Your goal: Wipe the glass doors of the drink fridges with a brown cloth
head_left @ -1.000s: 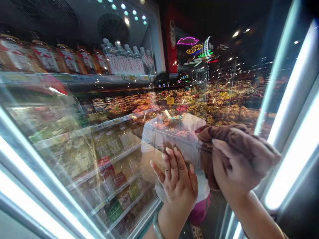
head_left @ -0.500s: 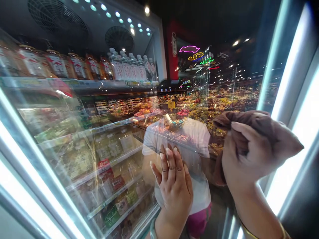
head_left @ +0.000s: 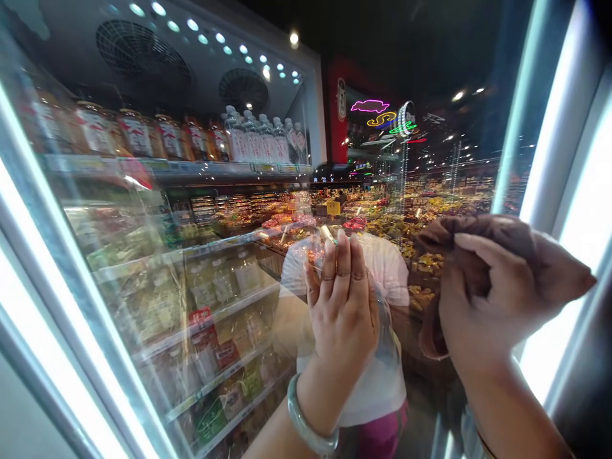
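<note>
Brown fabric cloth, clamped in the right hand, has shifted rightward, overlapping the white light strip beside the reflective glass pane. Left hand apart, fingers extended; glass contact undetermined.

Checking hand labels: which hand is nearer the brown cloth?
Right. The right hand grips the brown cloth, which hangs out on both sides of it. The left hand is apart from it, off to its left, with fingers extended upward.

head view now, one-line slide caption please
Right hand grips a bunched brown cloth; left hand, pale bangle on its wrist, is raised before reflective glass.
</note>
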`<state>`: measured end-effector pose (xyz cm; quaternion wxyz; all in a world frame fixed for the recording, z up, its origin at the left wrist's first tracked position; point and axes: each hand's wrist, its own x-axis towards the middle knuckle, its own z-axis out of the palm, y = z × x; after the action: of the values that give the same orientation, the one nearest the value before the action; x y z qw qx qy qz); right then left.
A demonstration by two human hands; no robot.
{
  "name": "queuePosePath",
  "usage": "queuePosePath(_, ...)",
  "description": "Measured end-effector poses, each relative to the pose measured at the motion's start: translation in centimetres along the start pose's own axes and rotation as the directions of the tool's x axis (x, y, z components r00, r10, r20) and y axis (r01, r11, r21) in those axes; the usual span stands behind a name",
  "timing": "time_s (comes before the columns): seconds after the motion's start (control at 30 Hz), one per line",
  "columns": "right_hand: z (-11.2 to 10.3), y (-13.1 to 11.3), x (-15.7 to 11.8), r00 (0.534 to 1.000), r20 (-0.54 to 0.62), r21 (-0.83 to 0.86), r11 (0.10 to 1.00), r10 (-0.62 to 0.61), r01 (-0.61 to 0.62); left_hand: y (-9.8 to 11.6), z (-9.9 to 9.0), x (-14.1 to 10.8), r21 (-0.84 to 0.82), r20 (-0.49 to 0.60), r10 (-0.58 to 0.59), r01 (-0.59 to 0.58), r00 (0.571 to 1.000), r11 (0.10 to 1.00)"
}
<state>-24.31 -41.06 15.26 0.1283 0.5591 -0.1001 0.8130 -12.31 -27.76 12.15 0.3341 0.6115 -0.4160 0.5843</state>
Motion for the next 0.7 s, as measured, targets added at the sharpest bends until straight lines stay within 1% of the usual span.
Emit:
queuePosePath(0.07, 1.3, -1.5, 0.8, 0.997, -0.056, -0.050, 0.997, -0.061, 0.058, 0.1, 0.0, 1.0, -0.006, -0.005, -0.011, 0.011, 1.000, 1.000)
queuePosePath(0.1, 1.5, -2.3, 0.7, 0.994, -0.060, -0.072, 0.994, -0.088, 0.084, 0.1, 0.0, 1.3, -0.010, -0.009, -0.015, 0.015, 1.000, 1.000)
queuePosePath(0.13, 1.5, -3.0, 0.1, 0.993, -0.039, -0.074, 0.991, -0.115, 0.112, 0.1, 0.0, 1.4, -0.013, -0.015, -0.016, 0.015, 1.000, 1.000)
queuePosePath(0.2, 0.6, -3.6, -1.6, 0.981, 0.028, -0.008, 0.981, -0.193, 0.194, 0.1, 0.0, 1.3, -0.016, -0.016, -0.003, 0.003, 1.000, 1.000)
queuePosePath(0.27, -0.7, -2.9, -3.2, 0.959, 0.088, 0.096, 0.961, -0.269, 0.261, 0.0, 0.0, 1.1, -0.014, -0.002, 0.014, -0.014, 1.000, 1.000)
queuePosePath(0.3, -1.2, -2.2, -3.6, 0.953, 0.107, 0.140, 0.954, -0.282, 0.267, 0.0, 0.0, 1.0, -0.010, 0.002, 0.022, -0.022, 1.000, 1.000)
queuePosePath(0.33, -1.5, -1.5, -3.6, 0.954, 0.111, 0.161, 0.952, -0.278, 0.259, 0.0, 0.0, 0.9, -0.007, 0.002, 0.029, -0.029, 1.000, 1.000)
queuePosePath(0.37, -1.5, -0.8, -3.4, 0.964, 0.090, 0.149, 0.960, -0.250, 0.236, -0.1, 0.1, 0.8, -0.003, -0.004, 0.029, -0.029, 1.000, 1.000)
queuePosePath(0.43, -0.6, -0.4, -2.1, 0.986, 0.010, 0.067, 0.984, -0.169, 0.168, 0.0, 0.2, 0.8, 0.001, -0.026, 0.020, -0.020, 0.999, 1.000)
queuePosePath(0.5, 0.9, -1.5, -0.6, 0.992, -0.067, -0.025, 0.995, -0.103, 0.102, -0.1, 0.2, 0.8, -0.008, -0.015, 0.021, -0.021, 1.000, 1.000)
queuePosePath(0.53, 1.7, -2.5, -0.1, 0.994, -0.075, -0.051, 0.995, -0.085, 0.082, -0.1, 0.2, 0.8, -0.014, -0.001, 0.029, -0.029, 1.000, 0.999)
queuePosePath(0.6, 2.7, -4.9, -0.1, 0.995, -0.029, -0.054, 0.994, -0.092, 0.090, -0.4, 0.0, 0.7, -0.020, 0.019, 0.051, -0.050, 0.999, 0.999)
queuePosePath(0.63, 2.8, -5.8, -0.6, 0.994, -0.004, -0.044, 0.993, -0.109, 0.108, -0.6, -0.1, 0.7, -0.016, 0.022, 0.053, -0.053, 0.998, 0.998)
queuePosePath(0.7, 2.0, -6.5, -2.2, 0.984, 0.048, 0.002, 0.985, -0.171, 0.171, -1.2, -0.3, 0.4, 0.001, 0.020, 0.043, -0.043, 0.999, 0.999)
